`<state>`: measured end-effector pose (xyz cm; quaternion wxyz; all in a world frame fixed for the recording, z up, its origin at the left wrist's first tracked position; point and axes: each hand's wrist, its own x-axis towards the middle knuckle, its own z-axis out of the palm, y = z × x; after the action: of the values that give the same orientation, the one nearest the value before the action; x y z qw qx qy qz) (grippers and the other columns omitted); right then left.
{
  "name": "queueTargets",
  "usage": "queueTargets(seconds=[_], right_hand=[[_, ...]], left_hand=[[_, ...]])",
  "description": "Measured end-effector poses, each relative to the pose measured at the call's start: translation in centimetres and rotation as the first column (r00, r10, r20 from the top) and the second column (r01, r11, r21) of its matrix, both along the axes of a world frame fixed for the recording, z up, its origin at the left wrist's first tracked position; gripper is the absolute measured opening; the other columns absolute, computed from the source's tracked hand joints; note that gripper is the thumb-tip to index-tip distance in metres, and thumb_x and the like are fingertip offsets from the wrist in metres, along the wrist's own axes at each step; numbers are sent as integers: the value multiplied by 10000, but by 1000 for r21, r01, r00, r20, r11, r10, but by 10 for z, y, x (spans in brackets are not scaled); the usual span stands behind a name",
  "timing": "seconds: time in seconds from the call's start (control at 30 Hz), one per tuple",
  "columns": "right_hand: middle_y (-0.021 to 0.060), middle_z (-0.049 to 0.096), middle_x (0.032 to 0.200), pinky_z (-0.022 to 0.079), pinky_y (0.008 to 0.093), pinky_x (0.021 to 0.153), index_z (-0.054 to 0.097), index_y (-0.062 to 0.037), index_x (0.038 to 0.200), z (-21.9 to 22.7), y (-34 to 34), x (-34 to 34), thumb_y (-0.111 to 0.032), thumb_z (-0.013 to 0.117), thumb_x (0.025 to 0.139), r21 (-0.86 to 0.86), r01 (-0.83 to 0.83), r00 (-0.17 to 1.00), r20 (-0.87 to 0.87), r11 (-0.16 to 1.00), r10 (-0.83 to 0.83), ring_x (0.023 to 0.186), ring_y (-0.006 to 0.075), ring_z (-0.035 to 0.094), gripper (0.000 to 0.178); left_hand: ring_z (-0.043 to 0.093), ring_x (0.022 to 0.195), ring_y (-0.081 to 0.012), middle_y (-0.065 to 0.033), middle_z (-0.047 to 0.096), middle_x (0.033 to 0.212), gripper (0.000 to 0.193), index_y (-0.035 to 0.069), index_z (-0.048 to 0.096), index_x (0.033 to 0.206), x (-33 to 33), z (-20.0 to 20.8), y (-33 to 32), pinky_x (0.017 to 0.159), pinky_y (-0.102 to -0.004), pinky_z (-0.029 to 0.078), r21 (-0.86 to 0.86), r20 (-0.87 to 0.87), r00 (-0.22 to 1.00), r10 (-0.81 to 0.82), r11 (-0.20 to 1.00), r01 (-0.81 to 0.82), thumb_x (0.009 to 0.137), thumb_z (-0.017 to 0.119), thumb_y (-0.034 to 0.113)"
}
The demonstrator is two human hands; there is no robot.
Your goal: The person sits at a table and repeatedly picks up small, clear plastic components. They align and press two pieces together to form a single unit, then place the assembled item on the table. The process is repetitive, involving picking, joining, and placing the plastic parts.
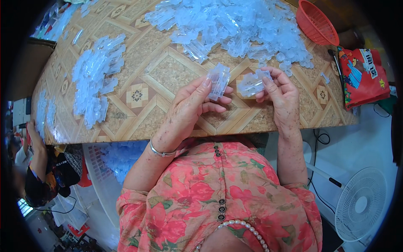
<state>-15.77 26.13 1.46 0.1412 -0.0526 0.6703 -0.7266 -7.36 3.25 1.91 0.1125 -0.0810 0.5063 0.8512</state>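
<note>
My left hand [196, 95] pinches a clear plastic piece [218, 81], boxy and ribbed, between thumb and fingers above the table's near edge. A second clear plastic piece [251, 84], with rounded ends, is gripped in my right hand [280, 90]. The two pieces are held apart, with a small gap between them. Beyond my hands lies a large heap of clear plastic parts [235, 25], some of them small round discs. To the left, similar clear pieces [95, 75] are laid in a long, loose pile.
The patterned tabletop [155, 80] ends just before my body. At the far right are a red plastic basket [315, 23] and a red bag [364, 77]. A white fan [361, 204] stands below right. Another person's arm [37, 145] shows at the left, beside a white basket [98, 180].
</note>
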Motion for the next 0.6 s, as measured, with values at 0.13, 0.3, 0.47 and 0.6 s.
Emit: queueTargets(seconds=[0.13,0.3,0.47,0.6], right_hand=[[76,710,1035,579,242,680,624,27,1248,1,-5,1,-71,669,1007,-136,19,999,41,991,-14,791,117,711,264],[99,684,1140,595,273,787,634,-19,1219,-6,-18,12,-38,732,939,73,117,909,-409,990,-78,953,172,722,298],[131,654,1177,581,362,841,688,-69,1109,-2,-29,28,-32,843,765,407,139,663,-715,903,221,1026,274,704,379],[124,654,1206,577,379,856,694,-82,1099,-1,-30,32,-46,863,737,443,92,669,-691,892,275,1065,276,690,401]], left_hand=[[694,1052,-197,-153,686,1246,529,-44,529,1421,-1,-4,3,895,-322,595,65,3,1000,1,998,-1,1122,446,384],[702,1117,-284,-230,663,1297,535,-72,481,1448,-6,-4,8,927,-368,599,96,24,1000,10,995,-12,1146,352,350],[682,1098,-208,-151,657,1291,518,-43,462,1494,-3,-10,10,924,-340,600,175,-5,999,39,984,-38,1135,409,327],[663,1118,-179,-131,638,1320,503,-25,430,1533,-3,-12,10,915,-320,597,177,-33,999,34,984,-27,1141,392,289]])
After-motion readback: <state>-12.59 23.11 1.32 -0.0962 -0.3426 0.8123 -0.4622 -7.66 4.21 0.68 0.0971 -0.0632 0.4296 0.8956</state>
